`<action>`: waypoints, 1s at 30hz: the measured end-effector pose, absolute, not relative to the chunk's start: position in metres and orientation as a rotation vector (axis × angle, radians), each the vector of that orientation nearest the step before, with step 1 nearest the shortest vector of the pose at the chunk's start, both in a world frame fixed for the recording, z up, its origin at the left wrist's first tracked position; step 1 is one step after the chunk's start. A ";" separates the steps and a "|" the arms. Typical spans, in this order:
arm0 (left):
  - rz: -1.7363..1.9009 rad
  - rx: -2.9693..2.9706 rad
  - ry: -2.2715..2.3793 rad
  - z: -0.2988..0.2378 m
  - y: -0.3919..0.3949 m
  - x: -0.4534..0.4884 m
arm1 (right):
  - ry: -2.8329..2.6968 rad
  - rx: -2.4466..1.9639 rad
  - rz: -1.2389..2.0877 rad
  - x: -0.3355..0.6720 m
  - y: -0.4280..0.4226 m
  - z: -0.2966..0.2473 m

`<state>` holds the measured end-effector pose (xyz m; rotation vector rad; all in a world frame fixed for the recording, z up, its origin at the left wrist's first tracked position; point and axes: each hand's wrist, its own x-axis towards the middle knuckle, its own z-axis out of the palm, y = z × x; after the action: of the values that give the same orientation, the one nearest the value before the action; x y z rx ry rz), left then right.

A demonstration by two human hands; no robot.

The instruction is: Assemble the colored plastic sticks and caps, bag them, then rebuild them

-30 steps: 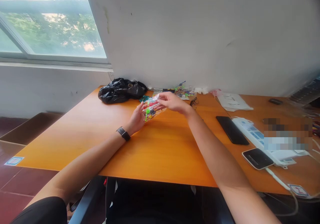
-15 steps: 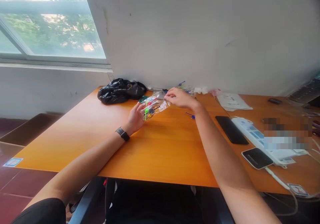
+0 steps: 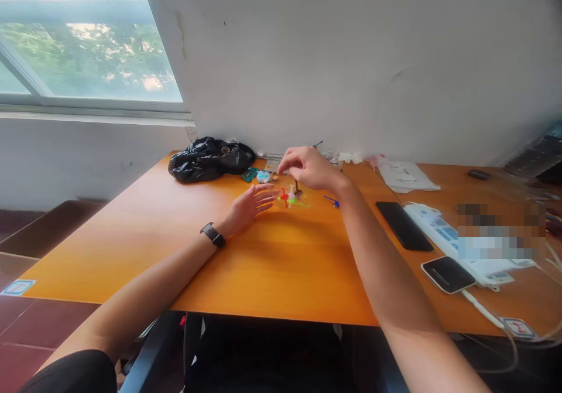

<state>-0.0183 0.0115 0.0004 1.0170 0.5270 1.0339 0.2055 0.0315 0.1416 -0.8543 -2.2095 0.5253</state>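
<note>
Several small plastic pieces [image 3: 291, 197] in red, white, green and black are grouped near the table's middle. Faint clear film around them looks like a plastic bag, but its outline is hard to make out. My left hand [image 3: 251, 207] is just left of them, its fingers spread and nothing in its grasp. Above the pieces hangs my right hand [image 3: 309, 167], fingers bent downward and loosely apart, with nothing visible in them; its thumb is partly hidden. A small blue piece [image 3: 332, 202] lies on the table, below and right of my right hand.
At the back left sit a black plastic bag [image 3: 211, 160], a green packet [image 3: 250, 174] and a round white-blue item [image 3: 264, 177]. To the right are a black phone [image 3: 404, 226], a white power strip [image 3: 443, 229], a second device [image 3: 448, 274] and a white bag [image 3: 408, 176].
The clear bag of coloured pieces, held between both hands before, has left my left hand and is now lower and further right. My left hand has opened. The packet and round item behind are uncovered.
</note>
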 end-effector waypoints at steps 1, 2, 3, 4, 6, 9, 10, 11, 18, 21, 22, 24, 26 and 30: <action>1.042 1.087 0.532 -0.001 0.012 -0.017 | -2.229 -0.868 0.535 0.204 0.032 0.140; 1.049 1.154 0.541 -0.002 0.011 -0.016 | -2.230 -0.874 0.550 0.204 0.034 0.139; 1.059 1.213 0.562 -0.003 0.011 -0.014 | -2.214 -0.868 0.574 0.204 0.035 0.138; 1.069 1.261 0.593 -0.002 0.009 -0.013 | -2.198 -0.849 0.613 0.204 0.036 0.138; 1.080 1.322 0.662 0.000 0.006 -0.010 | -2.212 -0.785 0.742 0.206 0.037 0.137; 1.030 1.362 0.760 0.004 -0.001 -0.007 | -2.232 -0.751 0.855 0.206 0.036 0.135; 1.002 1.373 0.783 0.006 -0.003 -0.006 | -2.234 -0.766 0.850 0.205 0.037 0.134; 0.979 1.387 0.802 0.006 -0.004 -0.005 | -2.241 -0.787 0.836 0.205 0.037 0.133; 0.945 1.343 0.840 0.008 -0.009 -0.002 | -2.189 -1.126 0.518 0.255 0.060 0.137; 0.948 1.244 0.804 0.010 -0.010 -0.001 | -2.199 -1.460 0.499 0.306 0.077 0.133; 0.947 1.231 0.792 0.011 -0.010 -0.001 | -2.218 -1.612 0.585 0.321 0.081 0.129; 0.942 1.229 0.781 0.012 -0.011 0.000 | -2.230 -1.820 0.737 0.341 0.088 0.117; 0.935 1.252 0.790 0.012 -0.011 -0.001 | -2.249 -1.844 0.806 0.347 0.092 0.102; 0.926 1.365 0.808 0.006 -0.007 -0.002 | -2.409 -1.485 0.688 0.332 0.094 0.077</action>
<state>-0.0021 -0.0075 0.0055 1.3646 0.8081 0.9259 0.3322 0.0941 0.0771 -1.4849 -2.4091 0.6883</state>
